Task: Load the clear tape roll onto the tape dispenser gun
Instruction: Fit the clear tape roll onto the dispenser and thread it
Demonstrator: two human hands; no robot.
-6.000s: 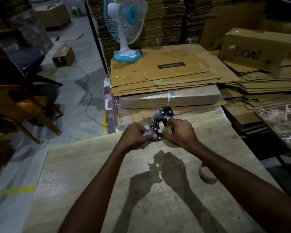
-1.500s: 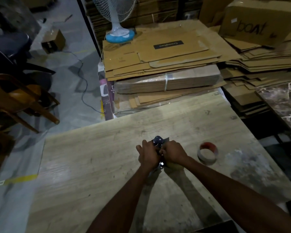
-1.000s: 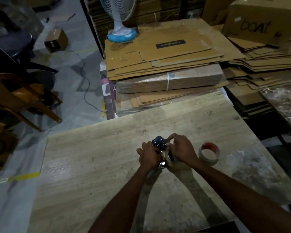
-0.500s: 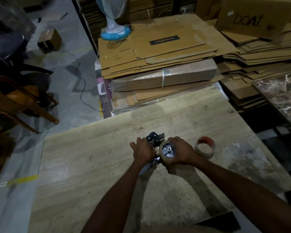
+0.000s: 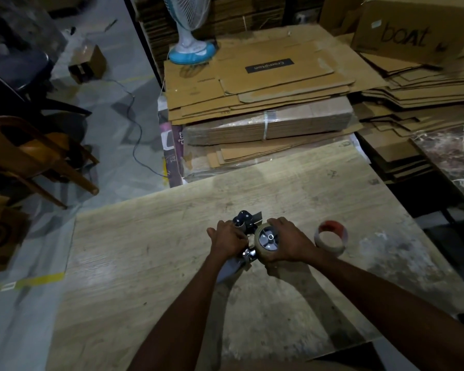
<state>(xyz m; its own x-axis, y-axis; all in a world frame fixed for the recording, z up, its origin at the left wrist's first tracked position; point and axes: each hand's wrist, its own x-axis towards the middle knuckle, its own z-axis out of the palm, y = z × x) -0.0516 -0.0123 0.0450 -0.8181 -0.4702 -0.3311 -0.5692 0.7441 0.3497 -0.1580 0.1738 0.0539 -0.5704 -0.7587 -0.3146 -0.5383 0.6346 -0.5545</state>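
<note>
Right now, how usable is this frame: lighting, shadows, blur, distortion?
Head view: dim overall, a brighter patch on the table ahead of the hands; arm shadows darken the near table; wide-angle bending curves the edges; the box top right looks slightly blurred; the tape roll and gun stay readable.

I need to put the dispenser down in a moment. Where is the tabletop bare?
Bare: the pale wooden tabletop left of the left hand, and its far strip toward the flattened cardboard stack. Crowded: right of the right hand, where the spare tape ring stands.

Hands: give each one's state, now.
Left hand: closed on the tape dispenser gun.
Right hand: closed on the clear tape roll.
</note>
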